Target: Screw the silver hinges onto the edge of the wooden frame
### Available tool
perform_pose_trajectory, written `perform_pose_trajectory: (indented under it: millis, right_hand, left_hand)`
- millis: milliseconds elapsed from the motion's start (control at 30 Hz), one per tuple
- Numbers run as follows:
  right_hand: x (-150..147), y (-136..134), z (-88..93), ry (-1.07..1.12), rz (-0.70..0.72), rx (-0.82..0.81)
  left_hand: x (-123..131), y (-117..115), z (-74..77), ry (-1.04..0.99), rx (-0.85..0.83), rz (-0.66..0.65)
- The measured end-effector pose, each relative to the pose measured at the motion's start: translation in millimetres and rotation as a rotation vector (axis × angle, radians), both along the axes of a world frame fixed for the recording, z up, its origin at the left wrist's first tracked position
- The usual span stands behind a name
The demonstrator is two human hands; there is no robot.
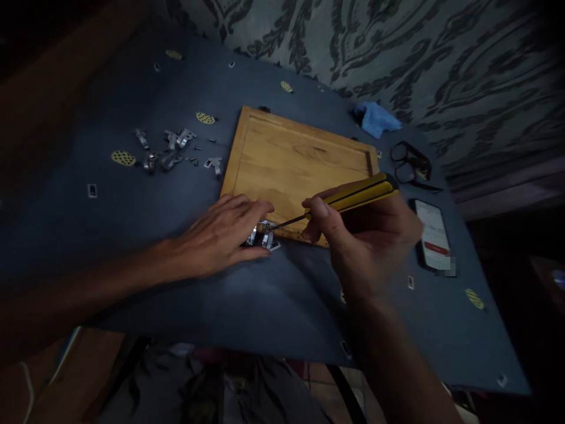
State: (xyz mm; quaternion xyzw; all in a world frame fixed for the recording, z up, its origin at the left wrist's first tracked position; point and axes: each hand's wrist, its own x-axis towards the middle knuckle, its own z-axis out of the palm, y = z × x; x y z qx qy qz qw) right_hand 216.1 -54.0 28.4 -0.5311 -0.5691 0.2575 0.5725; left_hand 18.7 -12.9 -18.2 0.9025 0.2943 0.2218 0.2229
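Note:
A wooden cabinet door (304, 159) with a recessed panel lies flat on the table. At its near left corner sits a metal hinge (266, 237), partly hidden by fingers. My left hand (229, 229) is closed around the hinge, thumb in front and fingers over the door's edge. In my right hand (366, 235) is a yellow and black screwdriver (357, 193), slanting down to the left. Its tip meets the hinge, where a screw may sit; that spot is too small to tell.
More hinges (170, 150) lie left of the door with several small screws (195, 160). A blue cloth (377, 119), eyeglasses (410, 165) and a phone (432, 234) are on the right side of the dark blue table (168, 300). A patterned wall stands behind.

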Motion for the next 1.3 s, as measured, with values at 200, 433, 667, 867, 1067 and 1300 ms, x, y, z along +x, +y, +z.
perform_pose_trajectory:
  millis: [200, 433, 667, 867, 1067, 1300]
  right_hand:
    - [-0.1, 0.5, 0.6, 0.058, 0.024, 0.0]
    - [-1.1, -0.4, -3.1, 0.016, 0.036, -0.016]
    - [10.4, 2.5, 2.3, 0.051, 0.224, -0.077]
    - [11.1, 2.9, 3.7, 0.029, 0.178, -0.039]
    - [-4.8, -1.6, -4.3, 0.04, 0.119, -0.001]
    - [-4.9, -3.0, -9.2, 0.076, 0.043, 0.096]
  left_hand:
    - [0.4, -0.2, -0.5, -0.001, 0.003, 0.001]
    - [1.2, -0.3, -0.9, -0.007, 0.027, 0.002]
    - [0.3, -1.2, -1.5, -0.001, 0.032, 0.008]
    - [0.4, -0.5, -1.6, -0.005, 0.054, -0.007]
    - [0.7, -0.4, 0.6, -0.003, 0.039, -0.008]
    - [0.7, 0.5, 2.0, 0.003, 0.018, -0.021]
